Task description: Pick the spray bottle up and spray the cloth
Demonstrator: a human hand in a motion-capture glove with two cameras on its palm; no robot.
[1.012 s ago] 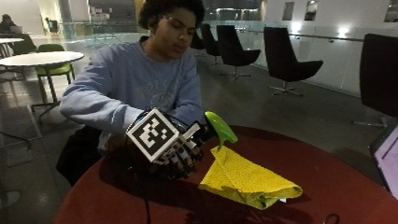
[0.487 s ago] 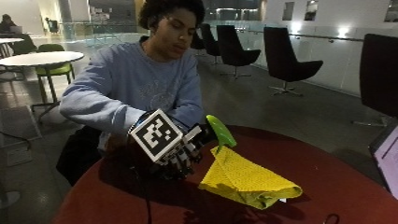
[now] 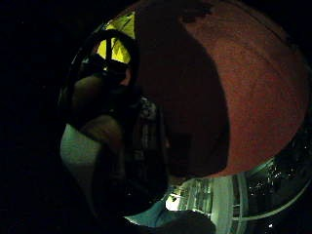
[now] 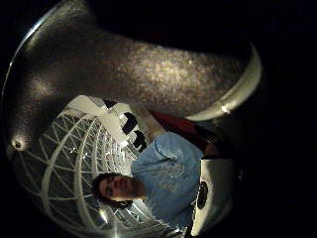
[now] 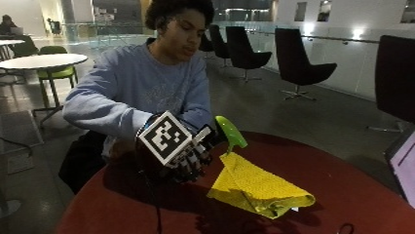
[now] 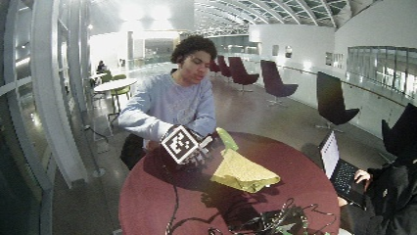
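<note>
So the person is sitting at a round red table [image 5: 363, 195] and the gloved right hand [image 5: 188, 158] is hanging near the table's edge on their side, fingers curled around the body of the spray bottle [image 5: 230, 131]. Only the bottle's bright green head is really showing, sticking up past the glove and tipping toward the yellow cloth [image 5: 259, 187]. The bottle is being held just above the tabletop, right beside the cloth's nearest corner. The cloth itself is lying folded in a loose heap toward the middle of the table, one corner reaching up almost to the green nozzle.

Progress-wise, the pickup part is looking done: bottle in hand, nozzle pointing roughly at the cloth. The spraying is what's left. No mist or wet patch is showing on the cloth, and whether a finger is sitting on the trigger is impossible to tell from here.

As for labels, nothing readable. The bottle's body is hiding behind the glove, and the sweatshirt has a faint print that's too blurry to make out.
</note>
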